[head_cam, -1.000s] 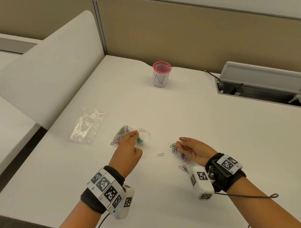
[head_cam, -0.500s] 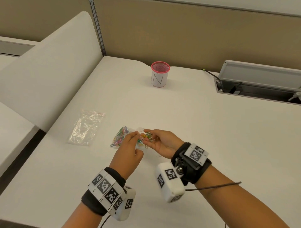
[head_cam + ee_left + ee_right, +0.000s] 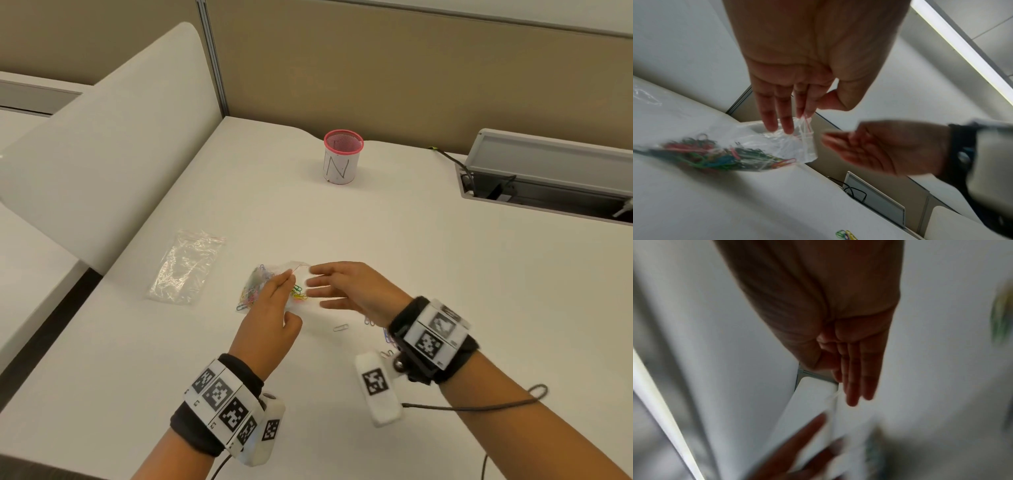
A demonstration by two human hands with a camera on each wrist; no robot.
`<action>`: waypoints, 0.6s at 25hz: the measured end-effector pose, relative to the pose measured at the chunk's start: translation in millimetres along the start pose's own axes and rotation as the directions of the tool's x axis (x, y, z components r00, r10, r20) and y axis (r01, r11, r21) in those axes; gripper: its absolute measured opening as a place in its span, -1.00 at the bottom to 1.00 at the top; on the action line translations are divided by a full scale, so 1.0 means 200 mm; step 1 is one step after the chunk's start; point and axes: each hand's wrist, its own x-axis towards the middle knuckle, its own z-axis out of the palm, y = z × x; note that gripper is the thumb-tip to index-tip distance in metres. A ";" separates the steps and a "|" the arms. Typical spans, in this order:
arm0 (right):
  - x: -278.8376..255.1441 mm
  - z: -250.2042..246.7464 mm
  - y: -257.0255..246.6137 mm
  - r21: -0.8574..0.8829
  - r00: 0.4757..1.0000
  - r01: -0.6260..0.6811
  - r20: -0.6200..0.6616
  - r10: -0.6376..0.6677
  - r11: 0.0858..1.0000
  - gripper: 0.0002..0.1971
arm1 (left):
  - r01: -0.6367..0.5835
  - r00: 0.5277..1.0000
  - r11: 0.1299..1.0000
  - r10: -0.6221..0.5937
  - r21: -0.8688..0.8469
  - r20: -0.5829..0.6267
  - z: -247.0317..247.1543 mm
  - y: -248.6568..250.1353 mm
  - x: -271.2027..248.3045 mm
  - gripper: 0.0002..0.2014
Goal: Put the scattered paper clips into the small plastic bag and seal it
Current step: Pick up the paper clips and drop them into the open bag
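The small plastic bag (image 3: pixel 274 287), already holding most of the colored clips, lies at desk centre with its mouth pinched up by your left hand (image 3: pixel 270 315). Your right hand (image 3: pixel 346 291), fingers straight and empty, hangs just at its 3 o'clock. You're mid-loading, I'd say: loose paper clips (image 3: pixel 340 328) wait at 5 o'clock of the bag. Gather those next, keeping the mouth held apart.

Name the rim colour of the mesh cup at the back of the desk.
Pink; the mesh cup shows best in the head view.

L hand (image 3: pixel 270 308) fingers (image 3: pixel 786 120) pinched; R hand (image 3: pixel 346 287) fingers straight.
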 end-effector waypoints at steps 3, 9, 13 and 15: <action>-0.10 -0.22 0.14 -0.491 0.980 0.067 -0.133 -0.151 0.869 -0.67 | -0.037 0.999 0.999 0.037 -0.020 -0.021 -0.01 -0.01 -0.01 -0.47; -0.26 -0.42 0.43 -0.729 0.971 -0.238 -0.203 0.128 0.641 -0.10 | -0.029 1.000 0.999 0.029 -0.030 0.005 0.02 -0.01 0.02 -0.46; -0.24 -0.37 0.52 -0.719 0.958 -0.265 -0.270 0.093 0.643 0.12 | -0.026 0.999 1.000 0.026 -0.014 0.024 0.03 0.01 0.03 -0.47; -0.17 -0.37 0.51 -0.663 0.941 -0.273 -0.333 0.052 0.697 0.07 | -0.020 0.999 1.000 0.020 -0.014 0.026 0.03 0.01 0.02 -0.47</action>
